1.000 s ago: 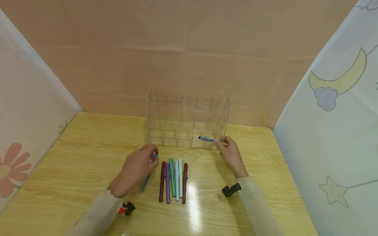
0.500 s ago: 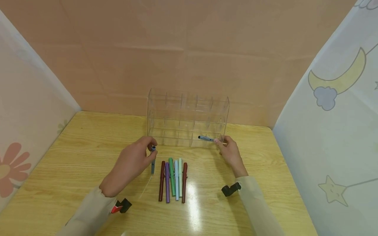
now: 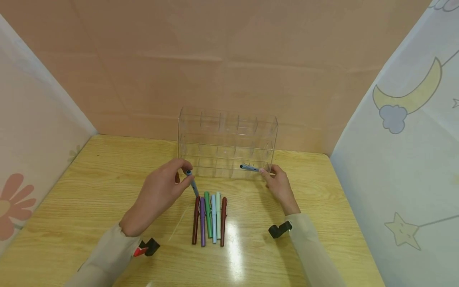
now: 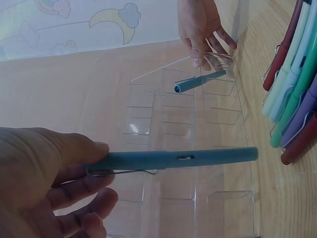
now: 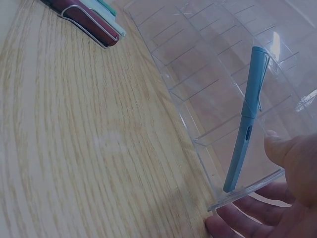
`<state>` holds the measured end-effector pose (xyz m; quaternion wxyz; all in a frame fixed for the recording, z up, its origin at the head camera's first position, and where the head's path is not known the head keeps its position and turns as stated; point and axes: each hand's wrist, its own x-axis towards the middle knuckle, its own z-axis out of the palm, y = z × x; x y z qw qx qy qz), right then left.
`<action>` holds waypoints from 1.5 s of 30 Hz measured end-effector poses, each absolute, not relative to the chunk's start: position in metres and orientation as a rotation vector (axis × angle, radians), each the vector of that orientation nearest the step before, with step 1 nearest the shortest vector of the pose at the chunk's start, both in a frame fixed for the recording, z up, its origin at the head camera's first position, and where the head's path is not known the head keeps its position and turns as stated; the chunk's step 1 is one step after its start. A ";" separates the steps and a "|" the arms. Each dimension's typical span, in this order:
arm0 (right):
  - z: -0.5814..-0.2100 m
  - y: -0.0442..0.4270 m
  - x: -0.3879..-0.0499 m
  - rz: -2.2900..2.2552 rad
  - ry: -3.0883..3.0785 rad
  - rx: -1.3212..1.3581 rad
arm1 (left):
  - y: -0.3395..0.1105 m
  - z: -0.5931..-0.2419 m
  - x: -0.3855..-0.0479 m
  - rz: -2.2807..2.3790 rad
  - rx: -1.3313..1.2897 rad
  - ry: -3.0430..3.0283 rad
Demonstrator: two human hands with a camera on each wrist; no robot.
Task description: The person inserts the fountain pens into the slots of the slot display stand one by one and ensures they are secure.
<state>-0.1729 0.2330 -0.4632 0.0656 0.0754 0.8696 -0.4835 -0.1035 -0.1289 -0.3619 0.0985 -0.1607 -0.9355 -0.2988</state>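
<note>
My left hand point(image 3: 155, 197) pinches a blue-grey fountain pen point(image 4: 213, 156) by its capped end, between thumb and fingers. In the head view this pen hangs tilted, in front of the left part of a clear acrylic pen rack point(image 3: 226, 169). A second blue-grey fountain pen point(image 5: 246, 119) leans in the rack's front row at the right end. My right hand point(image 3: 282, 189) grips the rack's right side wall, thumb on the inner side and fingers outside. The right thumb is close to the second pen; whether they touch I cannot tell.
Several capped pens lie side by side on the wooden table point(image 3: 315, 239): dark red point(image 3: 195, 221), purple point(image 3: 203, 223), green point(image 3: 208, 217), light blue point(image 3: 214, 219), pale green point(image 3: 218, 215) and another dark red one point(image 3: 223, 223). A fabric backdrop point(image 3: 229, 59) hangs behind the rack.
My left hand has lifted its pen off the table and moved towards the rack, the pen's lower end swinging to the right. My right hand stays at the rack's side.
</note>
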 end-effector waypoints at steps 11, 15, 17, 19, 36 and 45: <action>-0.462 0.234 -0.173 -1.447 2.632 0.216 | -0.119 -0.356 -0.113 -0.924 -0.596 -2.602; -0.462 0.233 -0.172 -1.451 2.624 0.220 | -0.113 -0.358 -0.121 -0.981 -0.632 -2.537; -0.463 0.234 -0.172 -1.456 2.619 0.221 | -0.110 -0.360 -0.125 -1.002 -0.635 -2.515; -0.463 0.233 -0.172 -1.461 2.617 0.223 | -0.107 -0.362 -0.130 -1.024 -0.637 -2.503; -0.465 0.235 -0.173 -1.481 2.607 0.231 | -0.088 -0.375 -0.151 -1.196 -0.662 -2.497; -0.466 0.236 -0.173 -1.490 2.612 0.219 | -0.079 -0.379 -0.158 -1.189 -0.665 -2.444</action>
